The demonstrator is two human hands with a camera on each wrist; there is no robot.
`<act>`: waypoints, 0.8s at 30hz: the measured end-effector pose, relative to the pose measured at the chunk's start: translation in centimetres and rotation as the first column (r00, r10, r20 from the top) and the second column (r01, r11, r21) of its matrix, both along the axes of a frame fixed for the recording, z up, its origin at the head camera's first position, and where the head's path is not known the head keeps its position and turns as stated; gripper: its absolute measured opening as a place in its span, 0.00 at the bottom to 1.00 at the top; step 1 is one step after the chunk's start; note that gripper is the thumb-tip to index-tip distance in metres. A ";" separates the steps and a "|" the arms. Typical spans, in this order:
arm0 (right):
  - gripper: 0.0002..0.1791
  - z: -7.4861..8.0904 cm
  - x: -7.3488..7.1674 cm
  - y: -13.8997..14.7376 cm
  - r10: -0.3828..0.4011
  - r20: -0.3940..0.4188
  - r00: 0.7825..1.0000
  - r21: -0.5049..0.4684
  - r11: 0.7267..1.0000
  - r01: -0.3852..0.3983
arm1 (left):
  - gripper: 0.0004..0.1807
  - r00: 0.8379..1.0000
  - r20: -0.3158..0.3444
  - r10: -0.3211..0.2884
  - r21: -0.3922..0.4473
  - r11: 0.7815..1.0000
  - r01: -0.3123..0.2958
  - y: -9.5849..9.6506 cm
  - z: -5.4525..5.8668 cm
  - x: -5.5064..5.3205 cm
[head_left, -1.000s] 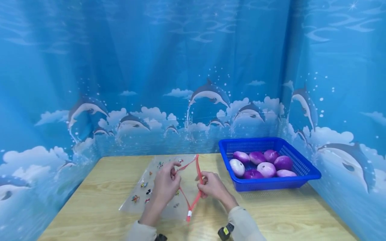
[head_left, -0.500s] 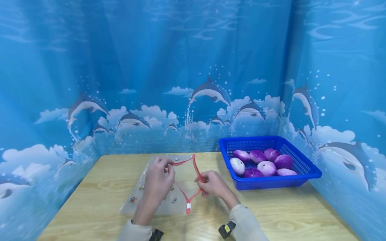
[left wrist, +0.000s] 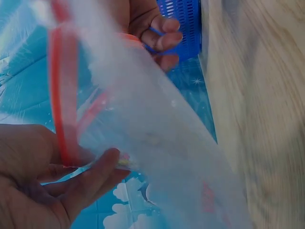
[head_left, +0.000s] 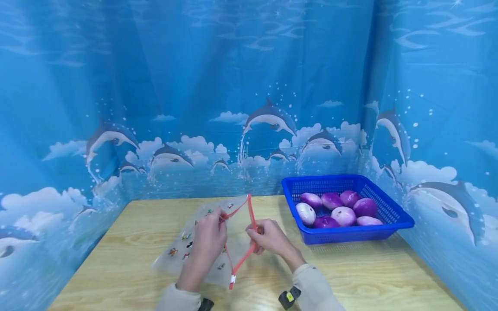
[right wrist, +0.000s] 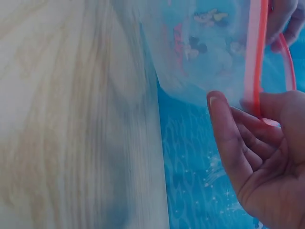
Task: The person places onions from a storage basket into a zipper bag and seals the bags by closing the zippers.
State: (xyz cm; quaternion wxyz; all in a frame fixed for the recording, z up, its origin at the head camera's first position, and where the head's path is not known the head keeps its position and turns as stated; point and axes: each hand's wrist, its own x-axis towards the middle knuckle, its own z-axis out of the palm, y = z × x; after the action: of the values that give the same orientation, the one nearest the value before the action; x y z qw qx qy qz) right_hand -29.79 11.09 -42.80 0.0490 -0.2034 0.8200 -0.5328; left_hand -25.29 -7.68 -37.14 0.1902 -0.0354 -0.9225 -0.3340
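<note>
A clear zipper bag [head_left: 186, 236] with small cartoon prints stands tilted over the table. Its red zip edge [head_left: 244, 258] is spread into a diamond-shaped mouth, with a white slider [head_left: 233, 280] at the near corner. My left hand [head_left: 209, 242] pinches one side of the mouth; in the left wrist view its thumb and fingers meet at the red strip. On the opposite side, my right hand [head_left: 272, 236] pinches the other strip between thumb and fingers, as the right wrist view also shows. The bag's inside looks bare of contents.
At the right rear of the wooden table [head_left: 373, 276] sits a blue plastic basket [head_left: 350, 235]. Several purple onions [head_left: 344, 216] lie in it. A blue curtain [head_left: 233, 86] with printed dolphins hangs behind and along both sides of the table.
My left hand first shifted left, then came back slightly right. The slider corner of the bag has swung left and nearer. My right hand has drifted a little left, and both keep their hold.
</note>
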 end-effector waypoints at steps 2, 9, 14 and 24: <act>0.14 -0.1 0.0 -0.3 -0.004 0.004 1.000 -0.013 1.000 0.004 | 0.10 1.000 0.028 -0.010 0.015 1.000 0.009 0.2 0.0 0.0; 0.17 -0.1 0.2 -0.7 -0.030 -0.013 0.999 0.000 1.000 0.030 | 0.13 0.996 0.079 -0.038 0.056 0.998 0.034 0.3 -0.4 -0.3; 0.17 -0.1 0.1 -1.0 -0.066 -0.040 0.997 0.044 0.997 0.067 | 0.13 0.998 0.009 -0.065 0.062 0.996 0.064 0.0 -0.7 -0.4; 0.13 -0.4 0.2 -1.2 -0.105 -0.094 0.990 0.120 0.986 0.116 | 0.12 0.971 -0.238 -0.006 0.022 1.000 0.012 -0.3 0.1 0.1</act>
State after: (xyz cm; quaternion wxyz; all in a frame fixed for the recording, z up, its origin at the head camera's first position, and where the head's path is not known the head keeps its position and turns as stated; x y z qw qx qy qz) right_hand -29.60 9.88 -43.24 -0.0037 -0.1771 0.8633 -0.4727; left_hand -25.16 -8.00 -37.02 0.2984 -0.0773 -0.8889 -0.3388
